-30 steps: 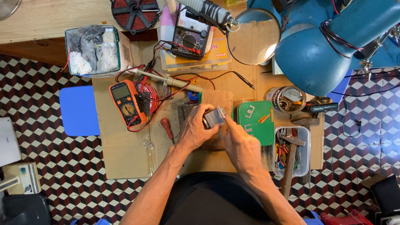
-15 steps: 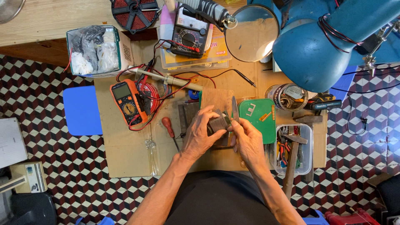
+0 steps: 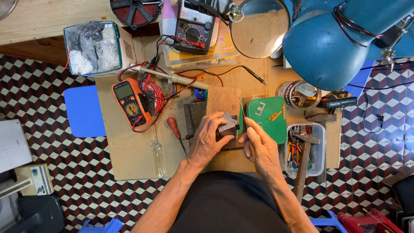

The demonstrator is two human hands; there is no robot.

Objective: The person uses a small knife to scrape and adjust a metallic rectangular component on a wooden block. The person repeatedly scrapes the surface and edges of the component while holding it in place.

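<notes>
My left hand (image 3: 208, 140) grips a small grey metal block (image 3: 227, 126), a transformer-like part, over a brown wooden board (image 3: 223, 100) on the cardboard sheet (image 3: 129, 151). Just right of the block, my right hand (image 3: 262, 149) pinches a thin metal tool or strip (image 3: 244, 113) that points up past the block's right side. A green lid (image 3: 268, 113) with small metal pieces on it lies right of the board. Whether the thin tool touches the block I cannot tell.
An orange multimeter (image 3: 130, 103) with red leads lies to the left, a red-handled screwdriver (image 3: 176, 130) beside my left hand. A clear tub (image 3: 304, 146) holding a hammer sits to the right. A black analog meter (image 3: 193, 27), magnifier lamp (image 3: 258, 26) and blue lamp head (image 3: 332, 39) stand at the back.
The block came down from a raised position toward the board. My right hand let go of the block's side and now holds the thin tool upright beside it.
</notes>
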